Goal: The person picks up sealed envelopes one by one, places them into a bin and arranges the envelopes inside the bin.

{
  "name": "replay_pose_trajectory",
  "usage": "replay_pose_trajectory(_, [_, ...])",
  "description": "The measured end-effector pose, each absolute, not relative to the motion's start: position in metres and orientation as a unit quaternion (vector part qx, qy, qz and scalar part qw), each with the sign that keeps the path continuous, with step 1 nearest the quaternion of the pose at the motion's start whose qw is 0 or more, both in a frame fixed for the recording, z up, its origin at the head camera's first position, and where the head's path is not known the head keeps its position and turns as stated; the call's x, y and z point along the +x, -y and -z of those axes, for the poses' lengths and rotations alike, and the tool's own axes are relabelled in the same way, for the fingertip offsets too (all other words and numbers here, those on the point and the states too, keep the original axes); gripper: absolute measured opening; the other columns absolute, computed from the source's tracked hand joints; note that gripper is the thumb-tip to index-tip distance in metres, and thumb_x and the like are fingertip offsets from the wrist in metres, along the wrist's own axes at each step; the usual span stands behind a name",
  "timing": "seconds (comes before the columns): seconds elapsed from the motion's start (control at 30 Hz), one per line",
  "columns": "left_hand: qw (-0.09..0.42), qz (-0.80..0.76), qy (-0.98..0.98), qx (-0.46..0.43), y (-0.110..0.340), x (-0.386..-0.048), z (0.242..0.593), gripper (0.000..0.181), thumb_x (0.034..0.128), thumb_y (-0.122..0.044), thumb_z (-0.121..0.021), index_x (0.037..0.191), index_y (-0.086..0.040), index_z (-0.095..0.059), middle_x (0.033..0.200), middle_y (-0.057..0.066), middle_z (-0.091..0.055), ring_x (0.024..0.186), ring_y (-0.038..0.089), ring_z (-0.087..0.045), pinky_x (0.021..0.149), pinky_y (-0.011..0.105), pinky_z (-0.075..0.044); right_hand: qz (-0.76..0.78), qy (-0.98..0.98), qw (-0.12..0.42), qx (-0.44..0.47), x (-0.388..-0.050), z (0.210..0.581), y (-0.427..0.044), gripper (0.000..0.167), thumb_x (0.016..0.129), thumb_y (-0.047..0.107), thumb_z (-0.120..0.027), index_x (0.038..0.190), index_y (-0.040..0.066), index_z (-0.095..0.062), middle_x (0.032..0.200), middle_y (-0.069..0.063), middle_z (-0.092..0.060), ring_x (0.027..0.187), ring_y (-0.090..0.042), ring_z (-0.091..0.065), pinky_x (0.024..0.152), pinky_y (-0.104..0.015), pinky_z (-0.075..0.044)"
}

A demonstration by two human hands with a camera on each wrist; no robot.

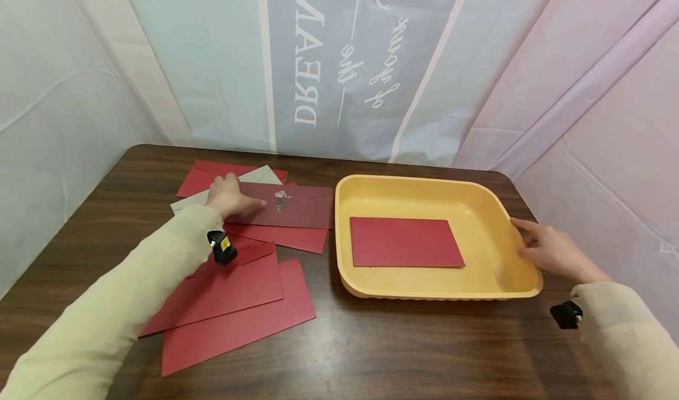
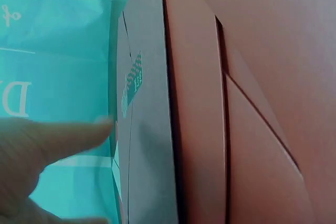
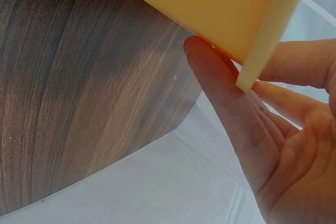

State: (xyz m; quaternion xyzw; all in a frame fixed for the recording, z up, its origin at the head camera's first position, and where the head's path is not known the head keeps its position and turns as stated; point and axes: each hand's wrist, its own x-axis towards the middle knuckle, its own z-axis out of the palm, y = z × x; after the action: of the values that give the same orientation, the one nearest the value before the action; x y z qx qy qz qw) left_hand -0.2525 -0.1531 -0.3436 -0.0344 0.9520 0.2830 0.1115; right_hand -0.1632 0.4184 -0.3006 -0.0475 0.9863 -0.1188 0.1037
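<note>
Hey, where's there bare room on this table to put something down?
The widest bare patch of table lies on the near side of the yellow tray, between the red envelopes and the right sleeve. Inside the tray, there's room right of its single envelope. Crowded: around the left hand, where envelopes overlap and one reaches close to the tray.

Dark wood-grain table [image 1: 382,350], pale side hangings [image 1: 626,170], lettered grey-blue backdrop [image 1: 334,146]

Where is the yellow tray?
In the head view, the yellow tray sits right of centre on the table, between the dark maroon envelope and the right hand.
</note>
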Motion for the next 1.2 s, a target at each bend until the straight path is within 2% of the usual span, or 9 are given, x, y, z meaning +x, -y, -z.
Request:
replay_pose_trajectory(0.1, [0.132,-0.258,-0.956,-0.048,0.151,-0.253,0.344,0.1,0.0773,-0.047,-0.073,0.135,0.017,-0.021,0.131,0.037,-0.03,0.121,0.048,-0.03,0.101,0.056,-0.035,0.118,-0.986,0.105,-0.048,-0.164,0.301,-0.419,0.067,0.08,0.006,-0.065,0.136,-0.016,-0.036,0.085,-0.019,-0.071,0.069,-0.017,-0.062,0.06,-0.032,-0.044])
replay_pose_trajectory(0.2, [0.133,-0.246,-0.959,-0.051,0.149,-0.253,0.344,0.107,0.0748,-0.05,-0.074,0.135,0.018,-0.017,0.131,0.038,-0.029,0.123,0.049,-0.029,0.102,0.056,-0.035,0.117,-0.986,0.104,-0.05,-0.165,0.301,-0.419,0.067,0.079,0.007,-0.064,0.136,-0.015,-0.036,0.085,-0.018,-0.071,0.069,-0.016,-0.061,0.06,-0.031,-0.044])
replay_pose_trajectory(0.43, [0.129,-0.241,-0.96,-0.058,0.147,-0.256,0.347,0.106,0.0716,-0.049,-0.077,0.132,0.016,-0.018,0.125,0.037,-0.032,0.118,0.047,-0.031,0.098,0.055,-0.036,0.122,-0.986,0.103,-0.053,-0.166,0.301,-0.419,0.068,0.079,0.007,-0.064,0.136,-0.015,-0.036,0.084,-0.017,-0.071,0.068,-0.015,-0.061,0.058,-0.029,-0.043])
replay_pose_trajectory(0.67, [0.147,-0.219,-0.962,-0.077,0.145,-0.263,0.35,0.112,0.0694,-0.048,-0.079,0.134,0.017,-0.015,0.128,0.037,-0.031,0.122,0.048,-0.028,0.101,0.057,-0.032,0.121,-0.986,0.101,-0.05,-0.166,0.301,-0.418,0.068,0.079,0.005,-0.066,0.137,-0.015,-0.036,0.085,-0.018,-0.071,0.069,-0.017,-0.062,0.06,-0.031,-0.044])
replay_pose_trajectory(0.83, [0.14,-0.216,-0.962,-0.092,0.143,-0.265,0.354,0.111,0.0676,-0.046,-0.081,0.134,0.016,-0.017,0.126,0.036,-0.033,0.121,0.048,-0.029,0.102,0.056,-0.032,0.121,-0.986,0.1,-0.05,-0.165,0.301,-0.418,0.068,0.08,0.005,-0.066,0.137,-0.015,-0.036,0.084,-0.018,-0.071,0.068,-0.016,-0.062,0.06,-0.031,-0.044])
replay_pose_trajectory(1.2, [0.117,-0.2,-0.967,-0.105,0.139,-0.265,0.355,0.098,0.0668,-0.044,-0.082,0.124,0.016,-0.031,0.12,0.035,-0.033,0.116,0.046,-0.03,0.098,0.053,-0.034,0.124,-0.986,0.099,-0.048,-0.164,0.302,-0.418,0.068,0.079,0.005,-0.066,0.137,-0.015,-0.036,0.084,-0.018,-0.071,0.067,-0.015,-0.061,0.057,-0.029,-0.043])
